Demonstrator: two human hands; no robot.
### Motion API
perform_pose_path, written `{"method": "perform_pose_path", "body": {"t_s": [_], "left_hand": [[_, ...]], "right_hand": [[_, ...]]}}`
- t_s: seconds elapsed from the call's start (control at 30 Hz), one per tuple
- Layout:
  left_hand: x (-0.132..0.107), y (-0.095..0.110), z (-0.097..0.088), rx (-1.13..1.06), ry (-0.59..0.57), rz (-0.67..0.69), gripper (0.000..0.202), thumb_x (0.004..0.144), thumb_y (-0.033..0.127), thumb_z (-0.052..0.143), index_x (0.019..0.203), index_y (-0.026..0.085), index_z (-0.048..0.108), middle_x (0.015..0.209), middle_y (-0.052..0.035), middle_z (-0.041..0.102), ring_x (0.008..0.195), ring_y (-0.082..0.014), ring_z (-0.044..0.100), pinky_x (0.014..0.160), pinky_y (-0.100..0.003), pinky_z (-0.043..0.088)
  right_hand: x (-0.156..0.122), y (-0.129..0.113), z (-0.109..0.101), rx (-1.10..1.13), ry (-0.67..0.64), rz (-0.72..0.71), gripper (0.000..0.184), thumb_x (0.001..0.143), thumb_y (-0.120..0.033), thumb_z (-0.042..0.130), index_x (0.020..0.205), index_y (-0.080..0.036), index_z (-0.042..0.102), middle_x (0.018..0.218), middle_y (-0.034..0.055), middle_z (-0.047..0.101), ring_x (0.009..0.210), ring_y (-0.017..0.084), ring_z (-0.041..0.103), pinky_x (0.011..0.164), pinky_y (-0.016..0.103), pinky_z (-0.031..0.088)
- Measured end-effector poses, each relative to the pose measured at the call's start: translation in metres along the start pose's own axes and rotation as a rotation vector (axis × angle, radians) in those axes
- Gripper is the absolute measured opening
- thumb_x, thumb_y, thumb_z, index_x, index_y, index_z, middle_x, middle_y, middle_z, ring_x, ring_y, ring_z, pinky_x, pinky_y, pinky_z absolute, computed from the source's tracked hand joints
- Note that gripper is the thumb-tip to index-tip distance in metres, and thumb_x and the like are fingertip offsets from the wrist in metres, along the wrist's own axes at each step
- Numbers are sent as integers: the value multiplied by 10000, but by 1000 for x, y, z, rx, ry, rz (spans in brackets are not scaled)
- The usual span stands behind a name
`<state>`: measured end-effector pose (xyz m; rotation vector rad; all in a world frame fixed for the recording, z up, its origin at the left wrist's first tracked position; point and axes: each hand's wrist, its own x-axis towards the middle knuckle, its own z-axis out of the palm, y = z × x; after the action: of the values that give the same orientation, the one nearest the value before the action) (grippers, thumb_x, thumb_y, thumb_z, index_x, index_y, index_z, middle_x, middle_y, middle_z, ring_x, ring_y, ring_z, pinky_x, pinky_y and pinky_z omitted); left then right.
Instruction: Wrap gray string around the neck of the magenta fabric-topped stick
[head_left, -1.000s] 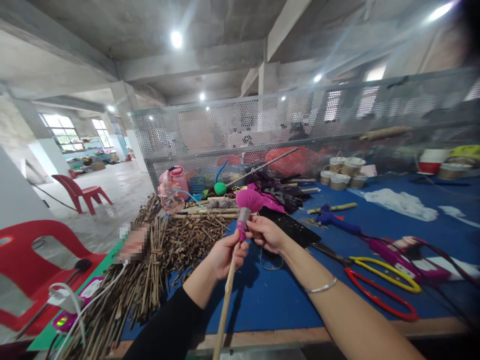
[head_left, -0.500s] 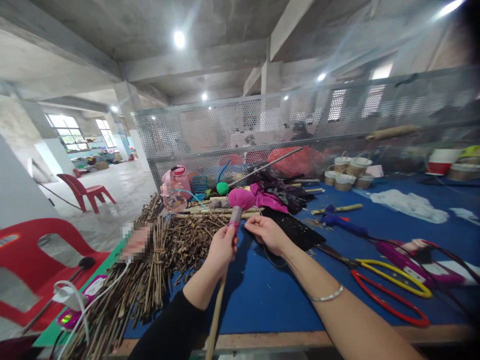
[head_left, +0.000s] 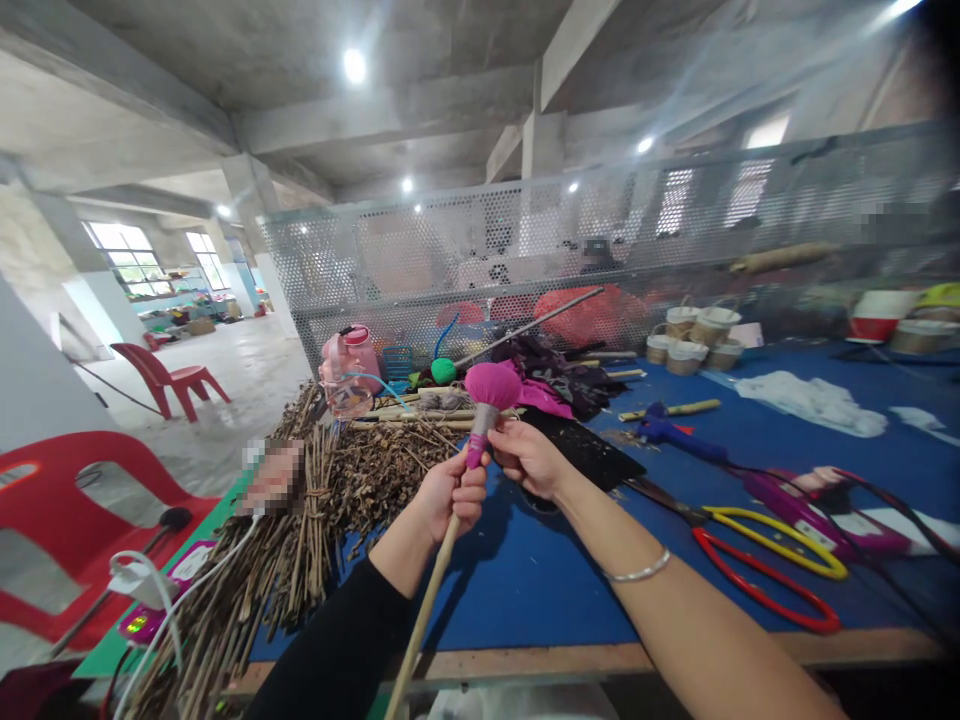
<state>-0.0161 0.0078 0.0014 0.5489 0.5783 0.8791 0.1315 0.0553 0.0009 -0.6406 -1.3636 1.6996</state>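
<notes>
A wooden stick [head_left: 424,620] topped with a pink padded ball [head_left: 492,386] stands tilted over the blue table [head_left: 540,590]. My left hand [head_left: 450,492], in a black sleeve, is wrapped round the stick just under the ball's grey and pink neck. My right hand [head_left: 529,455], with a silver bangle on the wrist, pinches at that neck from the right; a thin thread may run from its fingers, but I cannot be sure. Both hands are closed.
A heap of dry twigs [head_left: 315,510] fills the table's left. Red and yellow handled shears [head_left: 765,560], a blue glue gun [head_left: 671,432], a pink water jug [head_left: 352,372], small baskets [head_left: 694,335] and dark cloth [head_left: 555,378] lie behind. A perforated metal screen [head_left: 600,240] backs the table. Red chairs [head_left: 67,540] stand left.
The stick and its pink ball have tilted up and a little right. My right hand has moved up to the neck under the ball, and my left hand grips slightly lower.
</notes>
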Motion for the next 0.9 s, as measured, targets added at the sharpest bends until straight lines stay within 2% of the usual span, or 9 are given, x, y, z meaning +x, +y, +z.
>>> {"method": "perform_pose_path", "body": {"t_s": [0.1, 0.13, 0.2, 0.27, 0.37, 0.6, 0.7, 0.9], "left_hand": [[5, -6, -4, 256, 214, 25, 272, 863, 370, 431, 787, 124, 519, 530, 26, 441, 370, -47, 400, 348, -147, 331], [7, -9, -3, 345, 284, 84, 295, 853, 404, 439, 797, 125, 518, 580, -6, 507, 402, -63, 446, 367, -167, 362], [9, -14, -1, 463, 355, 246, 323, 810, 460, 496, 822, 137, 506, 655, -25, 562, 411, -62, 448, 358, -170, 337], [9, -17, 2, 503, 358, 364, 338, 745, 469, 583, 826, 157, 481, 631, 17, 530, 372, -34, 369, 329, -151, 241], [7, -14, 4, 490, 369, 418, 348, 694, 448, 638, 787, 175, 442, 575, 66, 460, 348, -11, 288, 328, -144, 153], [7, -9, 3, 474, 379, 421, 352, 710, 487, 600, 777, 183, 436, 558, 77, 428, 342, -8, 263, 334, -152, 143], [8, -11, 5, 460, 383, 431, 368, 707, 502, 599, 778, 182, 433, 560, 78, 421, 350, -9, 269, 334, -150, 165], [5, -9, 7, 416, 301, 375, 409, 677, 524, 620, 759, 181, 411, 565, 77, 411, 363, -4, 252, 332, -140, 151]], "right_hand": [[1, 6, -3, -67, 28, 75, 332, 658, -413, 684, 750, -159, 492, 427, -117, 257, 352, 23, 121, 321, 178, 69], [2, 9, -4, -92, 56, 90, 332, 653, -415, 685, 733, -161, 487, 416, -120, 247, 344, 23, 125, 321, 178, 72], [4, 12, -4, -134, 96, 96, 331, 655, -427, 679, 715, -168, 482, 401, -122, 248, 330, 25, 139, 319, 181, 86], [6, 14, -2, -176, 95, 60, 328, 680, -452, 654, 724, -170, 493, 400, -114, 281, 323, 31, 174, 319, 187, 109], [5, 12, 1, -224, 108, -17, 341, 708, -488, 620, 720, -169, 500, 419, -100, 320, 329, 35, 212, 326, 195, 120], [-3, 3, 2, -163, 100, 2, 293, 665, -417, 673, 680, -165, 525, 401, -108, 267, 336, 27, 158, 339, 201, 76], [-2, 3, 2, -143, 149, -2, 296, 638, -406, 691, 660, -165, 521, 398, -106, 275, 336, 26, 164, 337, 202, 77], [-2, -2, 0, -114, 178, -20, 296, 622, -388, 699, 660, -169, 502, 408, -109, 268, 346, 27, 167, 342, 193, 85]]}}
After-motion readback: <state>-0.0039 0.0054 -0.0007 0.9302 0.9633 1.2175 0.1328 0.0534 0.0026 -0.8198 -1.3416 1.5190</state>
